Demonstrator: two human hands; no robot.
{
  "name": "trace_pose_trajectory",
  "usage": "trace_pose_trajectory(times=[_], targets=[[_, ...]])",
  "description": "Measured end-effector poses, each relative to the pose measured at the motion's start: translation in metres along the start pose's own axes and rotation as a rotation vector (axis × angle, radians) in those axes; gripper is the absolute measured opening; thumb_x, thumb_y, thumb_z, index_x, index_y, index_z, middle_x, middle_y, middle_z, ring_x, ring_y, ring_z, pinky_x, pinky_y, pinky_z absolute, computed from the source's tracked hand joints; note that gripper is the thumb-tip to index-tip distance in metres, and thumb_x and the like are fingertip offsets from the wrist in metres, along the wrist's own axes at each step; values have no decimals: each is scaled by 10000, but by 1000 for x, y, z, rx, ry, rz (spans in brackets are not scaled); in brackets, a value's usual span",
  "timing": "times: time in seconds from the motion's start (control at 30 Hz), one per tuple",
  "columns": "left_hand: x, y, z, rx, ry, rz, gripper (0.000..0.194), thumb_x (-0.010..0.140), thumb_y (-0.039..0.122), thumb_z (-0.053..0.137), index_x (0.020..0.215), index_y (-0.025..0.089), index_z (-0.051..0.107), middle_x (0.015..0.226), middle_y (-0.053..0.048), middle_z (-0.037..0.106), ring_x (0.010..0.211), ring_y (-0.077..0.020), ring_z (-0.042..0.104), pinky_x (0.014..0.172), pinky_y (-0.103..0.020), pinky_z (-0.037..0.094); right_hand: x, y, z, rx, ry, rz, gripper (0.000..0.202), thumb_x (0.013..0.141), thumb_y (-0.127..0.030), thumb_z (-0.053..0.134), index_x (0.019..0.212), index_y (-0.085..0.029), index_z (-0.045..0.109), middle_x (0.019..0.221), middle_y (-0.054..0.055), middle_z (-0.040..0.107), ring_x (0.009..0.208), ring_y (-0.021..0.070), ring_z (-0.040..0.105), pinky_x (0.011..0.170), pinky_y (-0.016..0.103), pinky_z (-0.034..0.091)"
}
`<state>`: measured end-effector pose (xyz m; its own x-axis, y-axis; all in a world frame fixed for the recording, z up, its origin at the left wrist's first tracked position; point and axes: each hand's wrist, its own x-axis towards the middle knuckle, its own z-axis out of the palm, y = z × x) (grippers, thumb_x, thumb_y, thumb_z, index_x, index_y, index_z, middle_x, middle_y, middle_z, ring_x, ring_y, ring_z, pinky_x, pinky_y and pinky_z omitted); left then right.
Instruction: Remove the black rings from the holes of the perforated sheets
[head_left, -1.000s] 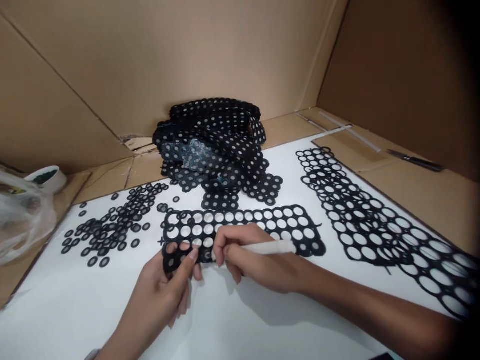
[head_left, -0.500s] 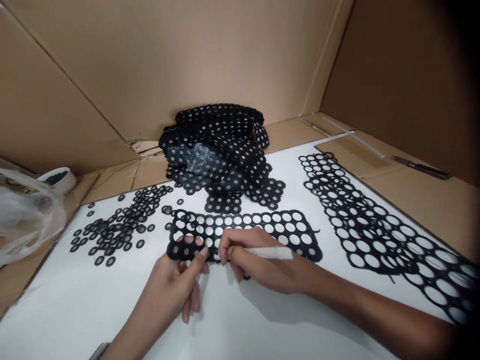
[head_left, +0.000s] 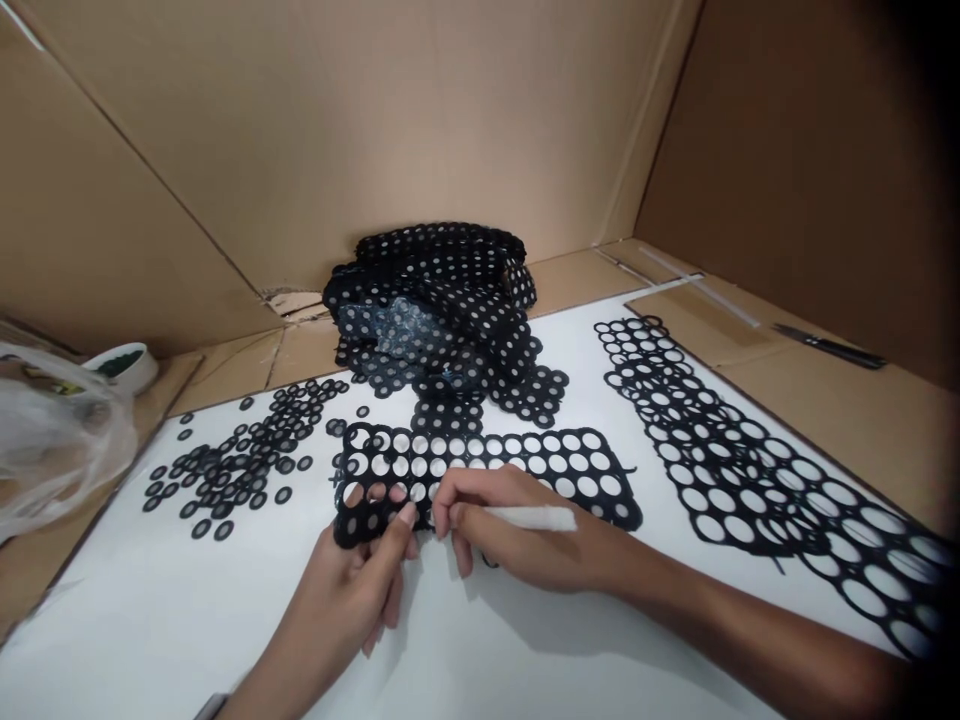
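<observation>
Far to the left of the black strip of round holes [head_left: 484, 453], a clear plastic bag [head_left: 52, 450] is slumping in loose folds, and a white bowl [head_left: 141, 376] is sitting just behind that bag, holding something green. Nearer the strip, on its left, many small black rings [head_left: 247, 450] are lying in a loose scatter on the white table [head_left: 187, 610]. My left hand [head_left: 349, 595] is gripping the strip's near left corner, thumb pressing on top and fingers showing through the holes from underneath. Behind the strip, a heap of black dotted material [head_left: 450, 300] is resting in folds. The strip itself is lying in front of me, between that heap and my body. My right hand [head_left: 525, 555], its fingers bunched, is holding a white pen-like tool [head_left: 536, 518] over the strip's near edge; I cannot tell what its tip is touching. To the right of the strip, black ring sheets [head_left: 720, 440] are overlapping, and beyond them a dark, slender tool [head_left: 832, 347] is lying on cardboard [head_left: 885, 415].
</observation>
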<state>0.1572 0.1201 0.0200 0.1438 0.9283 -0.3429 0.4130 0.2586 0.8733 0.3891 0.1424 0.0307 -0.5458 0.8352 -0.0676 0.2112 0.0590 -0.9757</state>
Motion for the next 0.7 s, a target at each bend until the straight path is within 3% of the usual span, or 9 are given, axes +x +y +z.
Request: trace_pose_trajectory(times=[0.17,0.37,0.53,0.7], targets=[[-5,0,7,1,59,80,452,1015,678,621,975,228,606,433,66,500,302,-95,347,314,-180,276,1,2,8,-122,36,-190,244,1053,-121,501,1042,-229,719,887,-36,796,849,142,742,839,248,499],[-5,0,9,0,152,37,499,973,708,675,1000,220,580,425,91,489,294,-101,359,302,-170,284,-1,-3,-7,185,22,94,230,974,-147,495,949,-227,709,657,-44,698,632,145,625,625,233,449],[-2,8,0,-60,26,-59,464,1001,643,635,913,190,597,532,-20,669,354,-128,525,385,-196,423,-10,-2,-24,146,57,157,218,967,-165,508,871,-212,698,608,-31,662,629,151,637,624,243,452],[4,26,-2,-202,-126,-218,489,964,603,655,999,124,743,663,-98,749,515,-197,674,409,-226,505,-9,10,-29,200,32,129,205,911,-167,512,859,-209,705,574,-32,651,564,141,591,542,223,420]])
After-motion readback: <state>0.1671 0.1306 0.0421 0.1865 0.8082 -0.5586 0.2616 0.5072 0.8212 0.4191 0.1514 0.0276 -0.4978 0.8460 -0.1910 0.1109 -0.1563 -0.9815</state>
